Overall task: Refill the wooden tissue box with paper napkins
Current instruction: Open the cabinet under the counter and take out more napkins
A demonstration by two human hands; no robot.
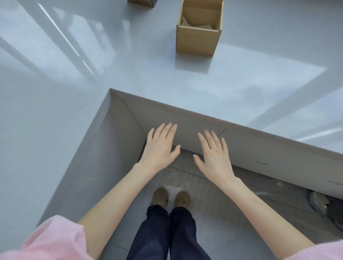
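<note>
We look down on a pale grey L-shaped counter (74, 92) that wraps our standing place from nine o'clock round to two o'clock. On it, at about one o'clock and well apart from us, stands the wooden tissue box (198, 39), upright and open-topped; only a few paper napkins (194, 25) lie low inside, so we judge it nearly empty. A second box corner (142, 2) shows at twelve o'clock, cut by the frame. No supply of napkins is in view. The box should handle as light, stiff and smooth-sided; we would grip it across two opposite walls. Napkins are soft and limp, best taken as a stack pinched by its edges. Our left hand (159, 148) and right hand (213, 155) hover palm-down below the counter edge, fingers extended and slightly spread, holding nothing.
</note>
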